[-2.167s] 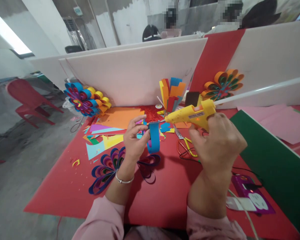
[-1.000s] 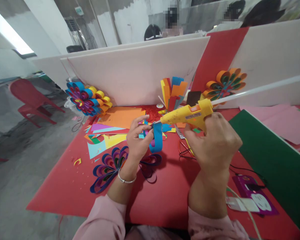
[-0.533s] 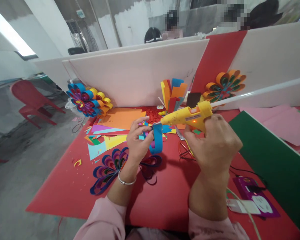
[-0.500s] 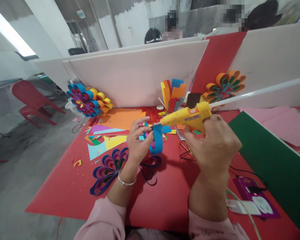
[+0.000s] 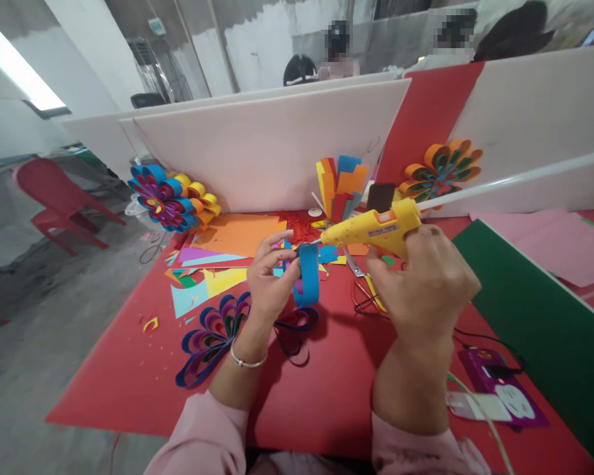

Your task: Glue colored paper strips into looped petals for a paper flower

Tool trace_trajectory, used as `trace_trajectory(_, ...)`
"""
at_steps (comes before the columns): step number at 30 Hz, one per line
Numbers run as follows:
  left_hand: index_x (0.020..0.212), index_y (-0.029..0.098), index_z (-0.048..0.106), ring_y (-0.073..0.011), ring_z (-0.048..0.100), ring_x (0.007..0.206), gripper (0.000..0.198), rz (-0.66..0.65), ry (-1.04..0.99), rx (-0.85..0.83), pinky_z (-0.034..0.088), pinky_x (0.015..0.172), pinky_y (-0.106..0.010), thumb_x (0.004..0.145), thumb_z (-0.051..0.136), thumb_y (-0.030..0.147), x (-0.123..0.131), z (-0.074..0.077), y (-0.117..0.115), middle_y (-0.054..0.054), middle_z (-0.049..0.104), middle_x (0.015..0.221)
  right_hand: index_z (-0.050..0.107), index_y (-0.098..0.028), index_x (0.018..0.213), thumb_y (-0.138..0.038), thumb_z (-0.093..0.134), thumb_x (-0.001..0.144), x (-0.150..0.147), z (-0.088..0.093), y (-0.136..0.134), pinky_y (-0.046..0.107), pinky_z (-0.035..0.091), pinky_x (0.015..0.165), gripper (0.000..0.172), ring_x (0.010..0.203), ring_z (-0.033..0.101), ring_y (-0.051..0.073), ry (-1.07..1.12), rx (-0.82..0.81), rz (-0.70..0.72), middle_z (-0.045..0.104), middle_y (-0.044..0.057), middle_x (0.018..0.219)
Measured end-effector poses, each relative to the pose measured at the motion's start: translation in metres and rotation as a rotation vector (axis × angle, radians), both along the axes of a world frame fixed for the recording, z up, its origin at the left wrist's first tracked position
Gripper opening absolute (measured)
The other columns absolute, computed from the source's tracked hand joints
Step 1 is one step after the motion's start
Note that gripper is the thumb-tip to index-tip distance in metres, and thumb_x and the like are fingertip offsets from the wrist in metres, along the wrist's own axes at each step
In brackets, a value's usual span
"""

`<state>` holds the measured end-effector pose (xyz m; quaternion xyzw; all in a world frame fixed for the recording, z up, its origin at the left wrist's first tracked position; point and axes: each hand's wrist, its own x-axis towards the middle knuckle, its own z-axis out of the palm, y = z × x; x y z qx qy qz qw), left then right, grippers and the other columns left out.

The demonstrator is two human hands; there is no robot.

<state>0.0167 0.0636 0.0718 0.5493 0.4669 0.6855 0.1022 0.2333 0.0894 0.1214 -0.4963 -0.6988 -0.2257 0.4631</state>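
My left hand [image 5: 272, 277] pinches the end of a blue paper loop [image 5: 309, 277], with purple paper showing inside it. A yellow hot glue gun [image 5: 381, 227] with a long clear glue stick [image 5: 519, 181] is gripped in my right hand [image 5: 426, 284]. Its nozzle points left, at the top of the loop by my left fingertips; whether it touches the paper I cannot tell. Under my left wrist lies a paper flower [image 5: 210, 340] of dark blue, purple and red loops, partly hidden by the arm.
Scissors [image 5: 373, 290] lie beside the glue gun. Paper sheets [image 5: 242, 235] and scraps spread behind my left hand. Finished paper flowers [image 5: 161, 198] stand by the white board [image 5: 267, 145]. A purple power strip [image 5: 499, 386] and green board [image 5: 539, 316] are at right. People sit beyond.
The glue gun's nozzle has shifted slightly across the top of the blue loop, and the loop has turned a little. Both hands keep their hold; the whole view has moved slightly.
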Motion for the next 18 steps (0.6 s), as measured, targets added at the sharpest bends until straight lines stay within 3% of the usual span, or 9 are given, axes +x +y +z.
trace_trajectory(10, 0.076, 0.021, 0.079, -0.0245, 0.068, 0.12, 0.011, -0.159, -0.282, -0.08, 0.058, 0.092, -0.034, 0.081, 0.087, 0.028, -0.001, -0.002, 0.0, -0.011, 0.072, 0.13, 0.064, -0.018, 0.106, -0.028, 0.07, 0.091, 0.004, 0.001, 0.0, 0.033, 0.047, 0.069, 0.019, 0.085, 0.067, 0.023, -0.003, 0.031, -0.033, 0.071, 0.007, 0.093)
trace_trajectory(18, 0.07, 0.019, 0.078, -0.0196, 0.07, 0.101, 0.025, -0.227, -0.5, -0.131, 0.054, 0.068, -0.023, 0.069, 0.096, 0.037, 0.006, 0.009, -0.001, -0.011, 0.074, 0.12, 0.064, -0.019, 0.106, -0.027, 0.069, 0.089, 0.004, -0.004, 0.003, 0.035, 0.051, 0.074, 0.02, 0.091, 0.069, 0.025, 0.037, 0.022, -0.031, 0.071, 0.008, 0.097)
